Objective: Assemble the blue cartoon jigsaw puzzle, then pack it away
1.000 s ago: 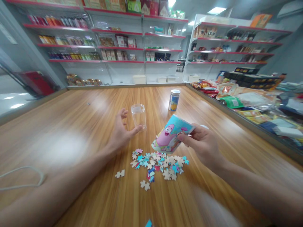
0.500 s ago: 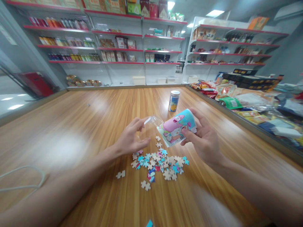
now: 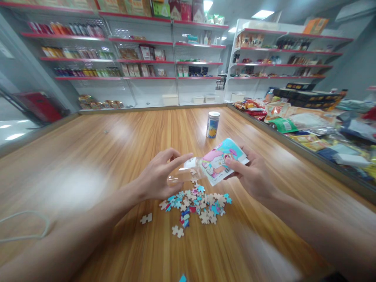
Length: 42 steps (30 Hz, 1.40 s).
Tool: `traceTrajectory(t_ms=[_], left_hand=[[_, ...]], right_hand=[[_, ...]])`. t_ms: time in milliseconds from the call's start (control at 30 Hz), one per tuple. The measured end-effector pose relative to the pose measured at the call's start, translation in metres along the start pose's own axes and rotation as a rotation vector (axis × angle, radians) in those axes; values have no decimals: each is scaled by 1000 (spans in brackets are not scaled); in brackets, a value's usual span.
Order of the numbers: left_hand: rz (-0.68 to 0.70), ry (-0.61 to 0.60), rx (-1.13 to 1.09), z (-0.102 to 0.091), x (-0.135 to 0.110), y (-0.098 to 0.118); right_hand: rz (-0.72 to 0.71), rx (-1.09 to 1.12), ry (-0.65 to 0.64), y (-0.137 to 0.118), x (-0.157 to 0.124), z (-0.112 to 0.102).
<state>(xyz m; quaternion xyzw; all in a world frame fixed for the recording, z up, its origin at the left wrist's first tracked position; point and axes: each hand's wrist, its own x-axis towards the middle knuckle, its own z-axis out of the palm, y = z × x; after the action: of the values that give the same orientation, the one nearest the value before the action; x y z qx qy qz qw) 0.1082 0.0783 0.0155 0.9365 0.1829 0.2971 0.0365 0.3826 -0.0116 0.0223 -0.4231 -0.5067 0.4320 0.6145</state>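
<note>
My left hand [image 3: 158, 177] is closed round a clear plastic jar [image 3: 184, 174], which lies tilted on its side with its mouth toward the right. My right hand [image 3: 252, 174] pinches a curled picture sheet [image 3: 222, 159] showing a pink cartoon figure, and its rolled end meets the jar's mouth. Directly below both hands a heap of jigsaw pieces [image 3: 196, 203] lies on the wooden table [image 3: 96, 164], with two stray pieces [image 3: 146, 218] to the left of the heap.
A second, lidded jar [image 3: 213, 124] stands upright farther back on the table. Packaged goods [image 3: 296, 121] cover the right side. A white cord [image 3: 26, 225] loops at the left. Shop shelves [image 3: 147, 58] line the back wall.
My left hand went from open beside the upright jar to gripping it and tipping it sideways. My right hand brought the curled sheet to the jar's mouth.
</note>
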Motion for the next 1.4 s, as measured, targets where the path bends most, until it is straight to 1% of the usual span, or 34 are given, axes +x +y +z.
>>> traceTrajectory(t_ms=[133, 267, 333, 400, 433, 467, 500, 533, 600, 667, 733, 800, 833, 900, 933, 967, 1000, 1067, 1100, 1133, 1200, 1267, 1333, 1400], left_hand=[[-7, -92, -20, -1, -1, 6], [-11, -107, -111, -2, 0, 5], [-66, -54, -188, 3, -1, -2], [-218, 66, -335, 12, -3, -12], [-325, 139, -442, 18, -5, -19], [-425, 200, -580, 24, -7, -25], [-471, 224, -633, 30, -9, -31], [-501, 241, -674, 35, -11, -37], [-523, 235, -729, 41, -15, -44], [-526, 231, -770, 42, -17, -48], [-491, 275, -777, 38, -16, -48], [-411, 371, -690, 31, -14, -44], [-357, 444, -594, 26, -13, -41], [-219, 614, -317, 17, -10, -29], [-127, 694, -163, 12, -9, -22], [-16, 738, -29, 8, -9, -13], [100, 714, 84, 5, -8, -4], [317, 580, 260, 1, -7, 14], [393, 524, 306, 1, -7, 22], [433, 495, 323, 1, -7, 28], [441, 472, 316, 2, -6, 34], [397, 459, 292, 3, -5, 35], [372, 442, 277, 3, -5, 33], [380, 425, 267, 2, -4, 32]], right_hand=[[36, -3, -54, 2, -2, 4], [30, -54, -75, 2, 0, 3], [-9, -50, -33, 2, 2, 1], [-58, -26, 17, 3, 5, -1], [-76, -19, 27, 4, 5, -2], [-84, -18, 21, 5, 6, -2], [-80, -24, 0, 6, 6, -3], [-68, -38, -30, 7, 5, -2], [-36, -72, -91, 9, 4, -1], [4, -95, -134, 10, 2, 0], [44, -100, -156, 10, 1, 1], [78, -92, -173, 10, 0, 2], [91, -87, -186, 10, -1, 3], [111, -68, -236, 10, -2, 4], [123, -51, -271, 10, -3, 4], [136, -27, -307, 11, -4, 5], [153, 6, -337, 11, -5, 6], [213, 92, -391, 13, -8, 8], [251, 137, -414, 14, -9, 9], [292, 179, -440, 14, -10, 10], [368, 238, -496, 14, -11, 12], [412, 262, -526, 13, -11, 12], [441, 257, -526, 11, -11, 12], [467, 239, -513, 11, -11, 11]])
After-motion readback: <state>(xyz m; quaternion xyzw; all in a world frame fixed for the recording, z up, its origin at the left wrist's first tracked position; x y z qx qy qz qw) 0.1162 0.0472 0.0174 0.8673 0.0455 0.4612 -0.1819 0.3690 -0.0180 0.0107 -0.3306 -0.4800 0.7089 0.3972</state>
